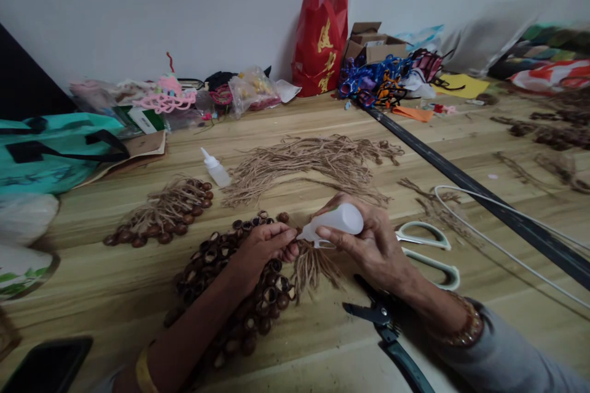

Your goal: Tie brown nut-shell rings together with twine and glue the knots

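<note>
My right hand (380, 249) is wrapped round a white squeeze bottle (341, 221), tilted with its narrow nozzle pointing left. The nozzle tip meets the pinched fingers of my left hand (267, 245); whatever small thing they hold is hidden. Beneath my left forearm lies a pile of brown halved nut shells (212, 255), several with pale insides. A small bunch of twine pieces (316, 270) lies just below the bottle. To the left, whole brown nuts with twine tied to them form a bundle (161, 212). Loose twine strands (304, 166) spread out beyond my hands.
A second squeeze bottle (216, 169) lies by the twine. Scissors (428, 252) and dark-handled pruning shears (385, 319) are beside my right forearm. A white cable (483, 239) and black strip (461, 166) cross the right side. A red bag (320, 43) stands against the wall; a phone (48, 365) lies front left.
</note>
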### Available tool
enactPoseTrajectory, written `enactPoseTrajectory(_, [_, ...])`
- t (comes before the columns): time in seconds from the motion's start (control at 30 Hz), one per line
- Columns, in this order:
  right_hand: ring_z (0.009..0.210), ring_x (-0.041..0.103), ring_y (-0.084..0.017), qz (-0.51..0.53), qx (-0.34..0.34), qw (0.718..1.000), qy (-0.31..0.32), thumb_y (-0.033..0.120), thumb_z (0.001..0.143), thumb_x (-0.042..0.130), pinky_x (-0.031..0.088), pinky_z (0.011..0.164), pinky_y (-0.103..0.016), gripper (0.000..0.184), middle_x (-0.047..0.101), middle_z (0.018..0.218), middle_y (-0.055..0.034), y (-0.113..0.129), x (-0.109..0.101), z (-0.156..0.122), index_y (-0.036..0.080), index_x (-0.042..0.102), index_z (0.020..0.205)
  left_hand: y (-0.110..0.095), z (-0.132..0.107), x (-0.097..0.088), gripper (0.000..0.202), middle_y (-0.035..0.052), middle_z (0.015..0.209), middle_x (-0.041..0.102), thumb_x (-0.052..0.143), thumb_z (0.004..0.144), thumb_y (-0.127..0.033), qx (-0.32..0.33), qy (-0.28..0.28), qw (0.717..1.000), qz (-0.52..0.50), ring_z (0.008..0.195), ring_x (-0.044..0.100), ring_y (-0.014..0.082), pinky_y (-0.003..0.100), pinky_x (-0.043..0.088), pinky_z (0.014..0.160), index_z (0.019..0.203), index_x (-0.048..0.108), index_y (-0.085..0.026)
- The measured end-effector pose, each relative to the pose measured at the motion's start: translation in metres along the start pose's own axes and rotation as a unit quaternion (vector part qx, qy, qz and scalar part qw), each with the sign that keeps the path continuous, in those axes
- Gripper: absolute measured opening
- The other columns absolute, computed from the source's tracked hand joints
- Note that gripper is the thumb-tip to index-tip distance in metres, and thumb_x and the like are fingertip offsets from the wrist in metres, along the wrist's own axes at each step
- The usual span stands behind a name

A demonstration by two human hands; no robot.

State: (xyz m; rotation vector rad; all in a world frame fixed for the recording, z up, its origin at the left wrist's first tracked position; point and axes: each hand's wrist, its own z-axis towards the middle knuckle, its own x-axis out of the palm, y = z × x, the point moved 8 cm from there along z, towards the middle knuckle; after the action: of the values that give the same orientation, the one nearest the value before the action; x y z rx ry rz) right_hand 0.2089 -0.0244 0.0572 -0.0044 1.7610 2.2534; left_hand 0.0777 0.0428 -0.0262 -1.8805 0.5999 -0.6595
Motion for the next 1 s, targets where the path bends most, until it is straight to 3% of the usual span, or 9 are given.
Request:
enactPoseTrajectory(0.4, [0.056,0.043,-0.011,-0.010,-0.003,1.000,-0.002,0.034,0.081,0.067,0.034,0.049,-0.022,0.021,0.050,0.064,0.0022,0.0015,-0.0005,-0.0001,0.015,0.059,0.075,-0.0003,0.0004,0.0015,0.027,0.0006,0.063,0.060,0.069,0.075,-0.038,0.007,0.013,1.000,-0.001,0.060,0.051,0.0114,0.022,0.039,0.060,0.075,0.064,-0.012])
enactPoseTrajectory(1.0, [0.054,0.043,-0.010,-0.045,-0.020,0.999,-0.007,0.033,0.083,0.065,0.032,0.047,-0.021,0.019,0.048,0.062,0.0030,0.0044,-0.0058,0.0018,0.016,0.060,0.077,-0.0003,0.0001,0.0008,0.026,0.0009,0.064,0.060,0.070,0.074,-0.038,0.005,0.008,1.000,0.006,0.059,0.050,0.0117,0.023,0.039,0.060,0.072,0.064,-0.012])
